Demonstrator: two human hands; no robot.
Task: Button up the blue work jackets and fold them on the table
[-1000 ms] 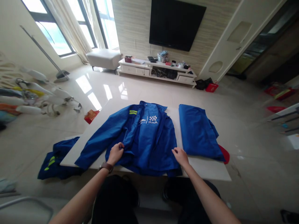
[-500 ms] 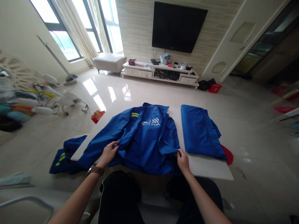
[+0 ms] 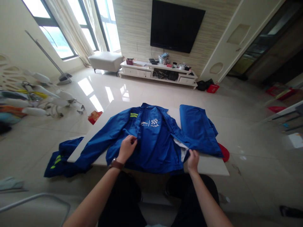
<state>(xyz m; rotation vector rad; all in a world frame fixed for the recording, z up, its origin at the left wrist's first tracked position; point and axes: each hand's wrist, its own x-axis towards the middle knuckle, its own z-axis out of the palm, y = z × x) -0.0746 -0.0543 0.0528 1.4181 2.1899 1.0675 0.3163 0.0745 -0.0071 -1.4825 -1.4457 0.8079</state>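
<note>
A blue jacket with a white logo and yellow-green shoulder stripes lies spread on a white table, its front open. My left hand, with a brown-strapped watch at the wrist, is closed on the jacket's left front edge near the middle. At the lower right corner of the other front panel, my right hand pinches the hem. A pale lining shows beside those fingers. To the right rests a folded blue garment. Another blue garment with yellow-green stripes sits at the table's left end.
Under the folded garment's right side a red round object sticks out. A red-orange packet is by the table's far left edge. Beyond stand a low white TV cabinet and a white bench. Clutter fills the far left.
My left hand has moved right and up with the left front edge. My right hand has pulled the other panel outward to the right, baring pale lining. The view has shifted slightly.
</note>
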